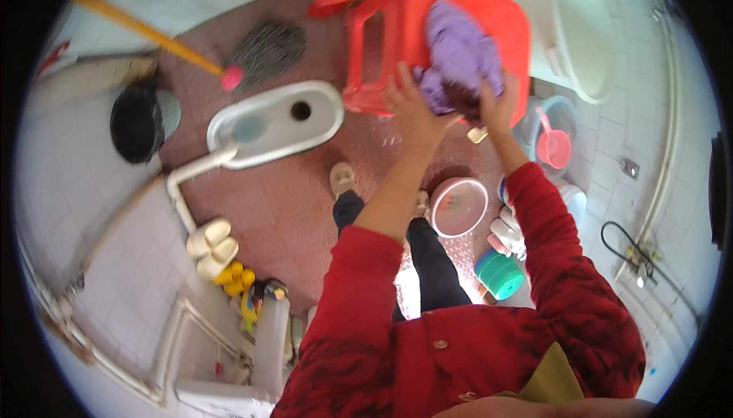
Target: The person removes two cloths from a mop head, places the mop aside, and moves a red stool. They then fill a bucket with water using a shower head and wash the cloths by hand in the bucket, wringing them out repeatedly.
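A bunched purple cloth (461, 46) with a dark brown part lies on top of a red plastic stool (509, 34). My right hand (497, 103) grips the cloth near its lower right end. At the lower left side of the cloth is my left hand (415, 109), its fingers spread and its thumb close to the dark part. That hand's fingertips are slightly blurred over the stool's edge. Just below my right hand, a small yellowish object (477, 134) shows near the stool's rim; its kind is unclear.
A white squat toilet (275, 126) is set in the reddish floor. Right of my feet stands a pink basin (458, 209); a green bucket (499, 275) is behind it. A pink dipper (554, 149) rests in a translucent tub. Pale slippers (213, 246) lie left, below a black-lined bin (134, 123).
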`<action>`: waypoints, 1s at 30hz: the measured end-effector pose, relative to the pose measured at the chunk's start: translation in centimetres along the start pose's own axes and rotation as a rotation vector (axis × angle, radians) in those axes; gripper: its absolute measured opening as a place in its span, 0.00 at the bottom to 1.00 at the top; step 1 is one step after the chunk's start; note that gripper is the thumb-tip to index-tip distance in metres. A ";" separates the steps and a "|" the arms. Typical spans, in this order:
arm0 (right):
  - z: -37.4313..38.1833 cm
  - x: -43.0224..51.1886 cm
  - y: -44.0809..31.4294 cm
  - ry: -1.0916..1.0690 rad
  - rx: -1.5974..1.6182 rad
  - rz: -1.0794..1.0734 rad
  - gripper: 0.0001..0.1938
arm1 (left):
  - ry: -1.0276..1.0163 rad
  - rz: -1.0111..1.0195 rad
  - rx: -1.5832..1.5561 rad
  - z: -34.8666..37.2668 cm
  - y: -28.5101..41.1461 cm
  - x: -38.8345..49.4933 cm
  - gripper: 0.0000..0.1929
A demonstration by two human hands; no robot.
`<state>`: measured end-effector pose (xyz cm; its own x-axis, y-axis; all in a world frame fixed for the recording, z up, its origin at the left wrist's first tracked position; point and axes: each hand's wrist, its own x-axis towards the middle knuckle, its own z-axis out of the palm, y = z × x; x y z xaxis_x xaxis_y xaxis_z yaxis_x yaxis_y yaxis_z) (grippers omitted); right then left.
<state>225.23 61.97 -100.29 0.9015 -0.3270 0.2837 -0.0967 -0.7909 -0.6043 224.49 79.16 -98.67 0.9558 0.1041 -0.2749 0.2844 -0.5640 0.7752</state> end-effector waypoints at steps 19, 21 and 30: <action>-4.9 4.4 -1.5 -0.104 0.228 0.118 0.22 | -0.350 0.103 -0.439 3.0 3.2 1.8 0.50; -8.1 2.5 -0.8 -0.140 0.202 0.177 0.21 | -0.553 -0.116 -0.643 0.5 3.1 2.4 0.42; -17.6 1.8 14.5 0.228 0.232 0.777 0.31 | -0.546 -0.486 -0.496 4.1 3.6 8.9 0.43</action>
<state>217.97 40.81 -95.41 0.5043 -0.8508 -0.1477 -0.5428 -0.1793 -0.8205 233.75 74.69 -100.66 0.5880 -0.2372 -0.7733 0.7709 -0.1252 0.6245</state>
